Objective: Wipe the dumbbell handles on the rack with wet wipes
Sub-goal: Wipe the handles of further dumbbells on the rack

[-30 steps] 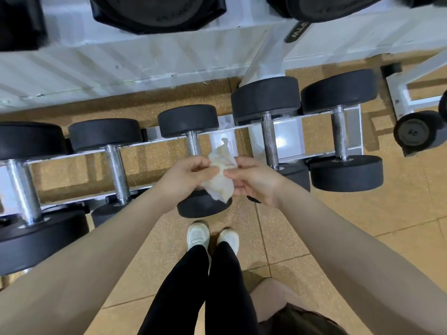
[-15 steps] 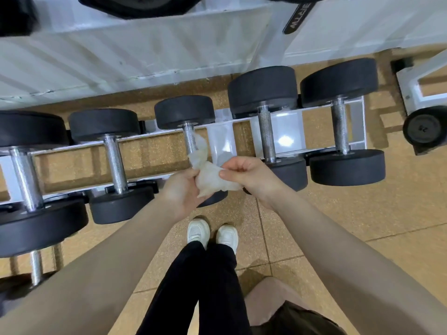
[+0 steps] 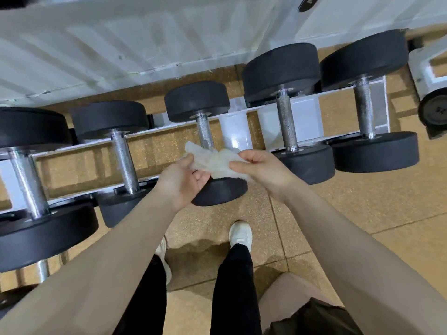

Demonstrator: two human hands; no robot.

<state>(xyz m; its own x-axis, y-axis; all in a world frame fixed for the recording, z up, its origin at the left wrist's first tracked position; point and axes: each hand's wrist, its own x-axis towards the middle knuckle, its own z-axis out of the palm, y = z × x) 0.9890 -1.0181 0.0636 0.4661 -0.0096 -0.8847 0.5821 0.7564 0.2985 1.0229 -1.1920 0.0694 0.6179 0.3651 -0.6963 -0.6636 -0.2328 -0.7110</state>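
Note:
A crumpled white wet wipe (image 3: 215,162) is stretched between my two hands. My left hand (image 3: 182,181) pinches its left end and my right hand (image 3: 260,170) pinches its right end. Both hands hover just above the near end of the middle dumbbell's steel handle (image 3: 204,134). That dumbbell's near black head (image 3: 221,192) lies under my hands. Several black dumbbells with knurled metal handles rest across the white rack (image 3: 237,124); neighbouring handles are to the left (image 3: 124,160) and to the right (image 3: 286,124).
A larger dumbbell (image 3: 29,182) lies at the far left and another (image 3: 365,110) at the far right of the rack. A white upper shelf (image 3: 145,39) overhangs behind. My legs and white shoes (image 3: 240,234) stand on tan floor tiles. A second rack's dumbbell (image 3: 435,110) shows at right.
My hands have pulled apart, spreading the wipe out sideways between them. My feet have stepped apart, the right one forward.

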